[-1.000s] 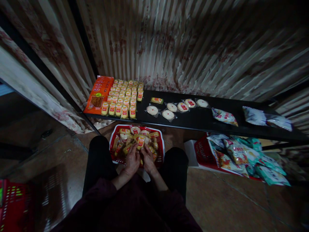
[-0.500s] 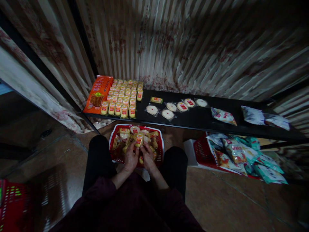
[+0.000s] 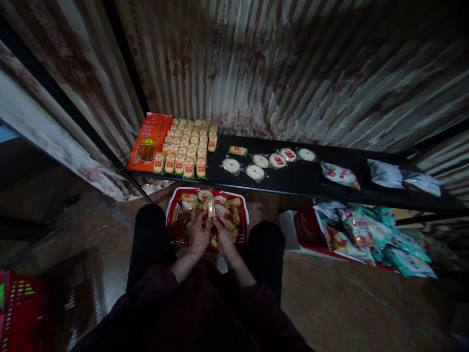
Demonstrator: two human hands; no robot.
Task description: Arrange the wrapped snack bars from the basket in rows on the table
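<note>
No legible text on yellow packs (image 3: pixel 188 168), orange bag (image 3: pixel 149 142) or elsewhere.

Shelf (image 3: pixel 293 181): before the curtain (image 3: pixel 256 73)
Left end: packet (image 3: pixel 148 142), cakes (image 3: pixel 188 146) in rows beside it
Middle: biscuits (image 3: pixel 255 172), one cake (image 3: pixel 238 150) behind the leftmost
Right end: three bags (image 3: pixel 385 173)
Basket (image 3: pixel 242 217): between the knees (image 3: pixel 150 225), before the shelf, cakes and biscuits in it
Other basket (image 3: pixel 304 227): right of the knees, more bags (image 3: pixel 355 227) in it
</note>
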